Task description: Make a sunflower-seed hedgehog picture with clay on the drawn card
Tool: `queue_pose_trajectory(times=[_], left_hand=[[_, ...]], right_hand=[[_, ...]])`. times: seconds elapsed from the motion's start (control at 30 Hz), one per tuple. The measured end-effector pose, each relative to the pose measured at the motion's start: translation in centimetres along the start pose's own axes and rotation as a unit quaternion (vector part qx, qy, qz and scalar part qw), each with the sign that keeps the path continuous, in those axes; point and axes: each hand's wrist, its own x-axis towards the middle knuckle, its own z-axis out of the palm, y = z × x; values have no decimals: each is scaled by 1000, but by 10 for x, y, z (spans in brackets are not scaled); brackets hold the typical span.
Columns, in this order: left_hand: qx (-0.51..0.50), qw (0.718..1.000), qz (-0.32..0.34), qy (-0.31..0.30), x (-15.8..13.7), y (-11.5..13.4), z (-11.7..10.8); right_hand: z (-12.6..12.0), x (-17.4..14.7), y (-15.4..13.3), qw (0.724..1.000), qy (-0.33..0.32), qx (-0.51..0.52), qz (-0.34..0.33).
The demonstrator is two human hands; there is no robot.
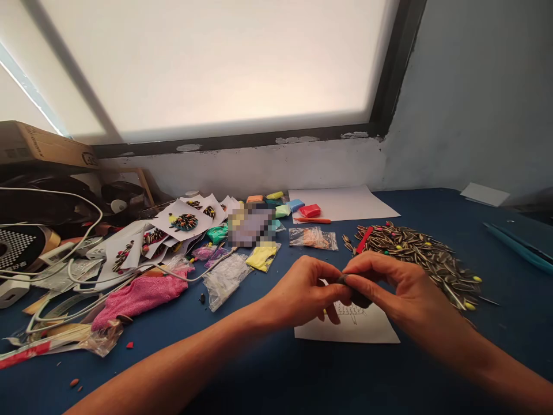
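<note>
A small dark lump that looks like modelling clay [361,299] is pinched between the fingertips of both my hands. My left hand [307,288] grips it from the left with thumb and forefinger, its other fingers curled below. From the other side my right hand [391,283] closes thumb and forefinger on the same lump, partly hiding it. Beneath my hands lies a white sheet with a line drawing [348,333], mostly covered by my fingers. Just beyond my right hand is a pile of striped sunflower seeds [415,253] with a few coloured bits and a red strip [365,240].
Clay packets, including a red one [310,210] and a yellow one [262,257], lie at the back. Left are papers with seed pictures [184,221], a pink cloth [144,295] and white cables. An orange tool [314,220] touches a white sheet [345,202]; a blue case stands far right.
</note>
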Motion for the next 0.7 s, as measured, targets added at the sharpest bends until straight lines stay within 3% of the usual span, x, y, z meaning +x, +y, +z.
queue_pose_trajectory(times=[0.3, 0.53, 0.7], left_hand=[[14, 1000, 1, -11, -2, 1, 4], [-96, 995, -6, -34, 2, 4, 1], [-64, 998, 7, -8, 1, 2, 1]], right_hand=[[0, -1, 0, 998, 31, -62, 2], [-6, 2, 4, 999, 40, -25, -2], [-3, 2, 2, 1000, 16, 4, 6]])
